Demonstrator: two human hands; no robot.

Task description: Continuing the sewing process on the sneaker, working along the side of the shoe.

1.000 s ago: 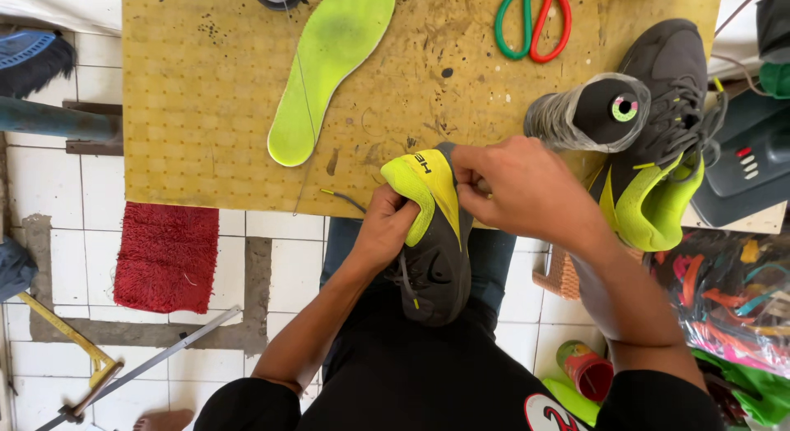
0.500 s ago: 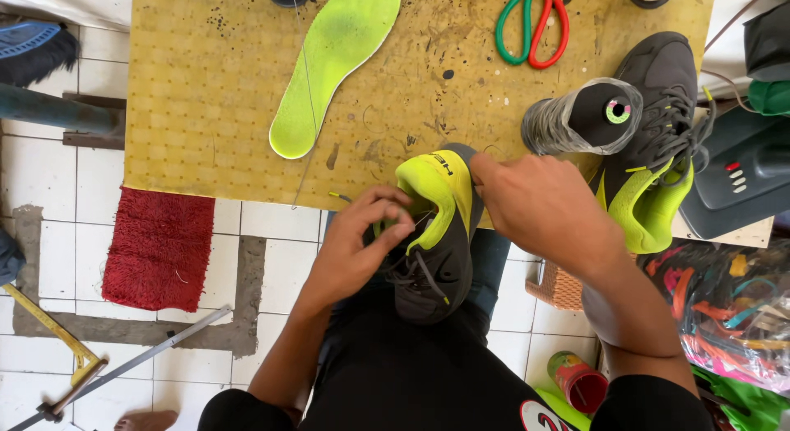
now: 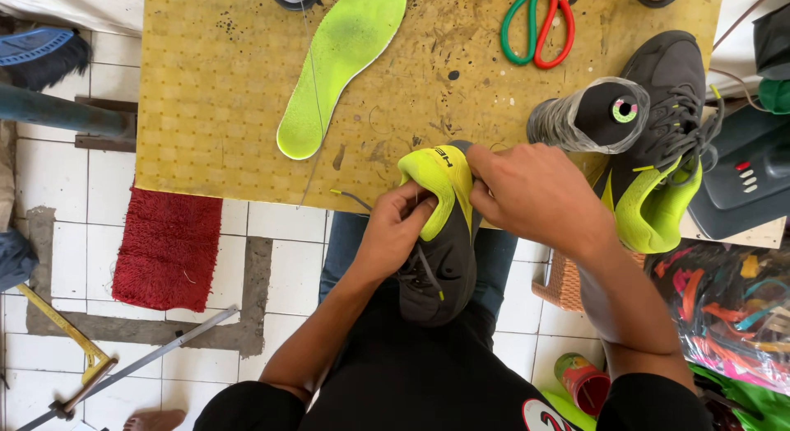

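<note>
Shoe: my dark shoe with the yellow heel lies on my lap, heel against the near edge of the counter.
Left hand: my left hand is closed, fingers pinching the shoe's heel collar from the left.
Right hand: my right hand is curled over the heel's right side, gripping it.
Technique: I judge both grips should stay close to the collar, shoe braced on the counter edge.
Edges: the second shoe stands just right of my shoe; the insole and scissors lie beyond it.
Open room: bare counter left of the insole.
</note>
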